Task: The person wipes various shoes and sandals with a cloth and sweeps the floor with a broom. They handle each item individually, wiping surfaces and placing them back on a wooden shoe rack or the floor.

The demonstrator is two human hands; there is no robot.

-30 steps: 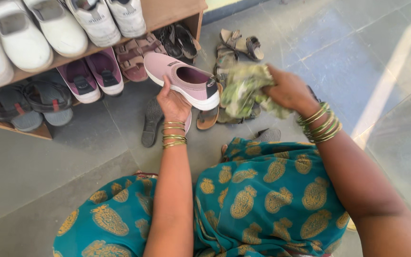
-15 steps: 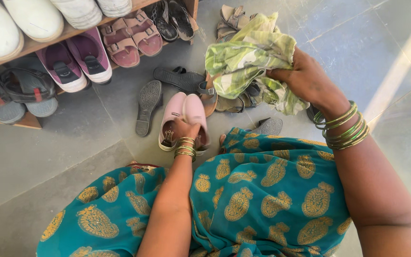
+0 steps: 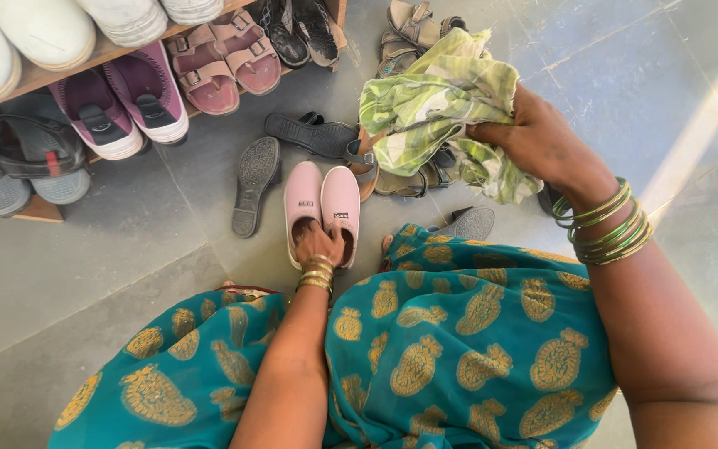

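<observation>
While left hand (image 3: 319, 243) grips two pink shoes (image 3: 322, 204), right hand (image 3: 533, 141) clutching one green cloth (image 3: 430, 104)

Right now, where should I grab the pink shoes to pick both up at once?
At the heel openings, from the near side. The pink shoes stand upright side by side, touching, toes pointing away, so fingers can hook into both openings together. The left hand already rests there; the right hand holds a green cloth.

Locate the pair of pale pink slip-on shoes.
The pale pink slip-on shoes sit side by side on the grey floor mid-frame, under the left hand, right of an overturned black sandal.
</observation>
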